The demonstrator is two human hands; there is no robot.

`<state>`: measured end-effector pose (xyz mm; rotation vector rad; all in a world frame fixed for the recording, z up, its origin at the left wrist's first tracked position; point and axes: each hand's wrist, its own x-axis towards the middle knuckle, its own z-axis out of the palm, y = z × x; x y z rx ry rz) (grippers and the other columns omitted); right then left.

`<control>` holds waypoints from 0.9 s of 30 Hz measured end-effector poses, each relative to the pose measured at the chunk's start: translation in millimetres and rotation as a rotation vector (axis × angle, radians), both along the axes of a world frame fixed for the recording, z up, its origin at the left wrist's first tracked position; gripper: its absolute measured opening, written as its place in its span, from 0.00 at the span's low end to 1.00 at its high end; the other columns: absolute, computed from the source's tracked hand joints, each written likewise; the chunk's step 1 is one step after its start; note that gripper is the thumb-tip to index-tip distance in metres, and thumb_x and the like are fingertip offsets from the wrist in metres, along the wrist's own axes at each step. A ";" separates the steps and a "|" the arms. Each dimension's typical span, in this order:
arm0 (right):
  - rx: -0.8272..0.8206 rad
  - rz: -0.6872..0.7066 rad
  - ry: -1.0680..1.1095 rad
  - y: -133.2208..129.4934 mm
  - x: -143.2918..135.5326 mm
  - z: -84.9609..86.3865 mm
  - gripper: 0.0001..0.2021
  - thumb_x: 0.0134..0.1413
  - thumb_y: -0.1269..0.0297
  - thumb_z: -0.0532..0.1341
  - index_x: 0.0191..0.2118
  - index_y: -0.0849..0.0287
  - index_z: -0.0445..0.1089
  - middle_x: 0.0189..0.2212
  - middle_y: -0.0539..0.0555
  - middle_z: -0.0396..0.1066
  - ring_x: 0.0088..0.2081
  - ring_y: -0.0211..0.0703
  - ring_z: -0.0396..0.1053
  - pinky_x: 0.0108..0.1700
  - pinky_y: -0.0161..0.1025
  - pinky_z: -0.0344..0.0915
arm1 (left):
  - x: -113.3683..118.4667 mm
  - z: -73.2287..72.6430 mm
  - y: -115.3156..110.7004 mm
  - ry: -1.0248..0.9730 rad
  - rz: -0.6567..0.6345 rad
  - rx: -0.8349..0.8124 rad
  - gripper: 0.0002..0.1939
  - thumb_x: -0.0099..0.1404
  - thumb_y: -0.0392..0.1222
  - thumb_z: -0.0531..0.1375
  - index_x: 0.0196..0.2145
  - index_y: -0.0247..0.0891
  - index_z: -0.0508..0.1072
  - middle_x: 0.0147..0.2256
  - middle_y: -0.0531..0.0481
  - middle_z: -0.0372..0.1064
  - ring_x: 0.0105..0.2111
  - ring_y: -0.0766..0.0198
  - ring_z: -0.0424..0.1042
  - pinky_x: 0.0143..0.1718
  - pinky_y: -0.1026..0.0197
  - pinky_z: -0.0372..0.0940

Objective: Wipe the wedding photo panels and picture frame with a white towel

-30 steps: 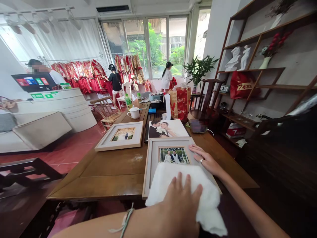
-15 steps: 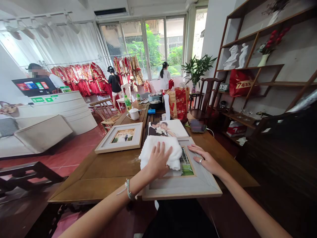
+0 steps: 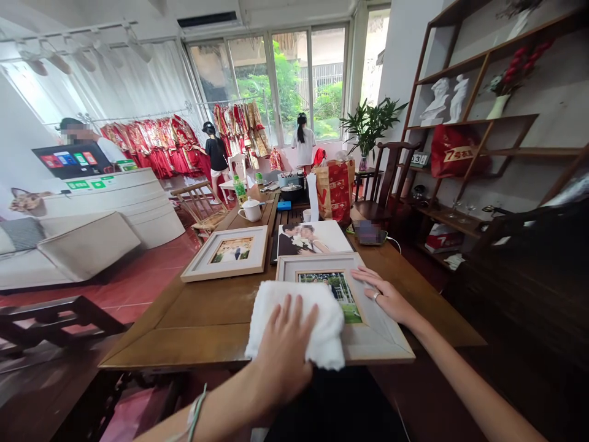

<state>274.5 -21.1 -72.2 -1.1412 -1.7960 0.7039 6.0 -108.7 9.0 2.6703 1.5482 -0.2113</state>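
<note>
Left hand (image 3: 283, 344) flat, fingers spread, pressing white cloth (image 3: 297, 322) onto near-left part of picture frame (image 3: 368, 334); no closed grip. Right hand (image 3: 384, 294) open, palm down on frame's right border. Frame lies at worktop (image 3: 207, 325) near edge. Second framed photo (image 3: 227, 252) beyond, left; unframed wedding print (image 3: 313, 238) just behind.

Two framed photographs: near frame (image 3: 368, 334), far frame (image 3: 227, 252). One unframed photo print (image 3: 317, 236). One white cloth (image 3: 299, 319). Two hands: left hand (image 3: 283, 353), right hand (image 3: 386, 298). One white teapot (image 3: 251, 210). One green bottle (image 3: 238, 187). One red gift bag (image 3: 335, 190) on table (image 3: 207, 319). Two white busts (image 3: 446, 101) on shelf. Three people in background. One potted plant (image 3: 370, 126).
</note>
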 end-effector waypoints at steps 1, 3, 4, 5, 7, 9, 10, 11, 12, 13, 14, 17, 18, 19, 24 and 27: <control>0.000 0.001 -0.004 -0.3 0.1 0.5 0.21 0.49 0.70 0.54 0.50 0.52 0.68 0.55 0.53 0.63 0.62 0.48 0.50 0.62 0.54 0.45 | 0.1 -1.5 15.9 -0.009 0.019 0.057 0.44 0.52 0.42 0.58 0.63 0.37 0.43 0.64 0.38 0.35 0.62 0.47 0.32 0.60 0.47 0.39; 0.000 0.001 -0.013 -0.6 0.4 1.2 0.21 0.50 0.70 0.54 0.51 0.53 0.68 0.55 0.53 0.63 0.62 0.48 0.50 0.62 0.54 0.45 | 1.3 -2.8 46.0 -0.036 0.064 0.162 0.42 0.53 0.41 0.56 0.63 0.32 0.45 0.63 0.37 0.38 0.62 0.50 0.35 0.60 0.51 0.40; -0.001 0.001 -0.015 -0.7 0.5 1.5 0.21 0.50 0.70 0.54 0.51 0.52 0.68 0.56 0.53 0.63 0.62 0.48 0.50 0.62 0.54 0.45 | 2.4 -2.6 58.0 -0.048 0.081 0.206 0.41 0.54 0.41 0.56 0.63 0.32 0.45 0.63 0.37 0.39 0.62 0.51 0.37 0.60 0.52 0.41; -0.003 0.001 -0.017 -0.7 0.7 1.7 0.21 0.50 0.70 0.54 0.51 0.52 0.68 0.56 0.53 0.63 0.62 0.48 0.50 0.62 0.55 0.45 | 3.6 -1.7 66.6 -0.055 0.096 0.240 0.40 0.54 0.40 0.55 0.62 0.32 0.46 0.63 0.37 0.40 0.62 0.51 0.38 0.59 0.52 0.42; -0.005 -0.001 -0.013 -0.5 0.7 1.8 0.21 0.49 0.70 0.54 0.51 0.51 0.67 0.56 0.52 0.63 0.62 0.48 0.50 0.62 0.55 0.45 | 6.0 1.1 71.7 -0.044 0.107 0.263 0.37 0.56 0.39 0.54 0.62 0.35 0.48 0.62 0.38 0.42 0.62 0.49 0.39 0.58 0.51 0.44; -0.004 -0.006 -0.006 -0.3 0.5 1.4 0.21 0.49 0.70 0.54 0.50 0.50 0.68 0.55 0.52 0.63 0.62 0.48 0.50 0.62 0.55 0.45 | 7.0 3.6 59.1 -0.008 0.108 0.227 0.37 0.56 0.40 0.55 0.62 0.35 0.49 0.62 0.36 0.44 0.61 0.46 0.41 0.58 0.49 0.45; -0.002 -0.006 -0.003 -0.2 0.4 1.1 0.21 0.49 0.70 0.54 0.50 0.50 0.68 0.55 0.52 0.64 0.61 0.48 0.51 0.62 0.55 0.45 | 6.8 3.9 46.7 0.014 0.107 0.191 0.38 0.55 0.41 0.56 0.62 0.34 0.49 0.61 0.35 0.44 0.61 0.44 0.41 0.57 0.48 0.46; 0.001 -0.004 0.000 0.0 0.3 0.6 0.21 0.49 0.70 0.54 0.50 0.50 0.68 0.55 0.52 0.64 0.61 0.48 0.51 0.62 0.55 0.45 | 5.9 3.3 31.3 0.035 0.103 0.147 0.39 0.55 0.42 0.56 0.62 0.33 0.48 0.61 0.33 0.43 0.61 0.42 0.41 0.57 0.47 0.46; 0.004 0.000 0.003 0.2 0.2 0.1 0.21 0.49 0.70 0.54 0.50 0.51 0.69 0.54 0.53 0.64 0.62 0.48 0.51 0.62 0.55 0.45 | 4.5 1.5 13.9 0.053 0.098 0.103 0.41 0.53 0.42 0.57 0.62 0.33 0.47 0.62 0.33 0.42 0.61 0.40 0.40 0.57 0.45 0.46; 0.007 0.005 0.005 0.5 0.2 -0.6 0.21 0.49 0.69 0.54 0.49 0.51 0.69 0.54 0.53 0.65 0.62 0.48 0.50 0.62 0.55 0.45 | 2.6 -1.3 -4.2 0.067 0.093 0.060 0.42 0.52 0.43 0.58 0.62 0.33 0.46 0.62 0.32 0.40 0.61 0.39 0.38 0.57 0.43 0.45; 0.009 0.008 0.008 0.8 0.2 -1.2 0.21 0.49 0.69 0.54 0.49 0.50 0.69 0.54 0.52 0.65 0.62 0.48 0.50 0.62 0.55 0.45 | 0.5 -4.9 -21.5 0.071 0.084 0.021 0.45 0.50 0.44 0.59 0.63 0.33 0.45 0.62 0.32 0.37 0.61 0.37 0.34 0.57 0.41 0.44; 0.020 0.007 0.013 1.4 0.5 -2.8 0.20 0.49 0.68 0.54 0.49 0.50 0.69 0.54 0.52 0.65 0.61 0.47 0.51 0.62 0.55 0.46 | -5.5 -15.3 -55.8 0.052 0.042 -0.011 0.53 0.45 0.43 0.62 0.64 0.36 0.39 0.63 0.35 0.33 0.60 0.35 0.28 0.57 0.36 0.41; 0.024 0.007 0.012 1.4 0.6 -3.0 0.20 0.50 0.68 0.54 0.49 0.49 0.69 0.54 0.52 0.65 0.61 0.47 0.52 0.62 0.55 0.46 | -6.7 -17.3 -58.5 0.043 0.027 -0.018 0.53 0.45 0.43 0.61 0.64 0.38 0.38 0.64 0.36 0.31 0.60 0.35 0.27 0.57 0.36 0.40; 0.024 0.007 0.010 1.3 0.8 -2.9 0.20 0.50 0.68 0.54 0.49 0.50 0.69 0.54 0.52 0.64 0.61 0.47 0.52 0.62 0.55 0.46 | -7.2 -18.2 -56.4 0.032 0.016 -0.021 0.53 0.45 0.42 0.61 0.64 0.39 0.37 0.64 0.38 0.30 0.61 0.37 0.26 0.58 0.37 0.39; 0.017 0.023 -0.012 -0.5 1.0 -0.1 0.20 0.51 0.68 0.54 0.50 0.51 0.68 0.55 0.53 0.64 0.61 0.48 0.51 0.62 0.55 0.46 | -2.3 -12.0 4.4 -0.020 0.032 0.102 0.47 0.50 0.42 0.58 0.64 0.39 0.41 0.64 0.38 0.32 0.62 0.44 0.28 0.60 0.44 0.35; 0.014 0.037 -0.023 -1.4 1.2 1.5 0.20 0.52 0.67 0.54 0.51 0.49 0.67 0.56 0.51 0.63 0.62 0.49 0.49 0.62 0.57 0.45 | 1.6 -6.9 51.6 -0.033 0.033 0.203 0.45 0.50 0.41 0.58 0.63 0.37 0.43 0.63 0.38 0.36 0.62 0.47 0.30 0.60 0.47 0.35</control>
